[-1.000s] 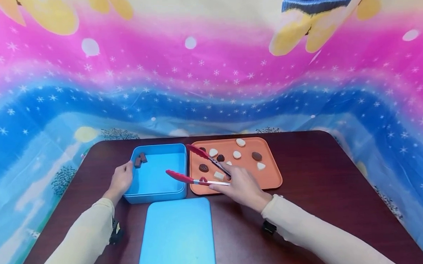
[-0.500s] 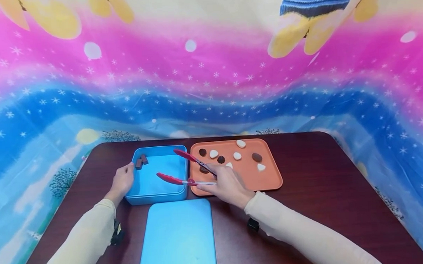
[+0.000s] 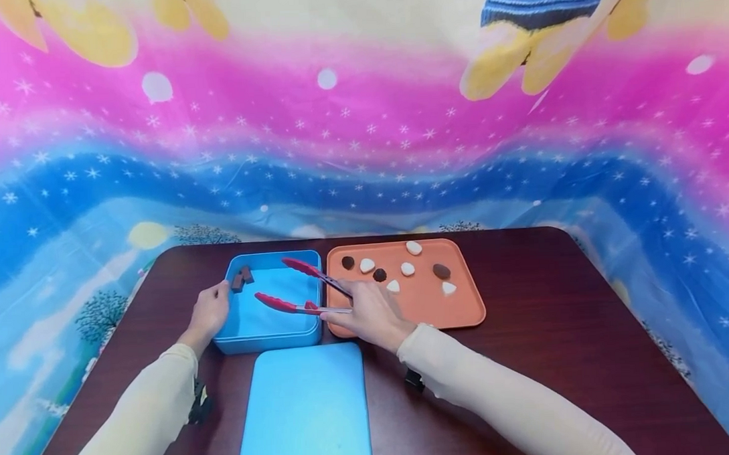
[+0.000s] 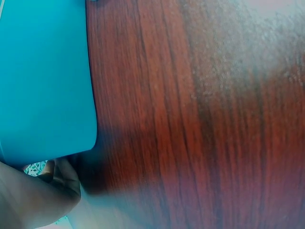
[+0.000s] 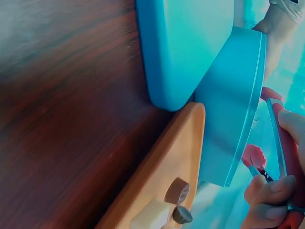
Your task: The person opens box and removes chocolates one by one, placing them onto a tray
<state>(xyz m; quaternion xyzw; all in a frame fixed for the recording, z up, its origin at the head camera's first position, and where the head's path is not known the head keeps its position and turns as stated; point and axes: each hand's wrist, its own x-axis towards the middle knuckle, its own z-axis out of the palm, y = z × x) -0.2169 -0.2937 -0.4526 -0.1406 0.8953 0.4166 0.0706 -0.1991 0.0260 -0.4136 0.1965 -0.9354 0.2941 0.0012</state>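
Note:
My left hand [image 3: 211, 312] grips the left wall of an open blue box [image 3: 266, 341], thumb at its rim. Inside, a few brown chocolate pieces [image 3: 247, 275] lie in the far left corner. In my right hand [image 3: 375, 313] is a pair of tongs [image 3: 279, 303] with red tips, held with the arms spread. The tips hang over the box's right half, and nothing shows between them. To the right, an orange tray [image 3: 458, 309] bears several white and brown chocolates [image 3: 442, 271]. My right hand hides the tray's left front part in the head view.
A blue lid [image 3: 307, 403] lies flat in front of the box. Box and tray stand side by side near the far edge of the dark wooden table [image 3: 536, 315]. A printed cloth [image 3: 361, 120] hangs behind and around the table.
My right hand has carried the spread tongs leftward, from the tray's left part to over the box. The left hand stays on the box wall.

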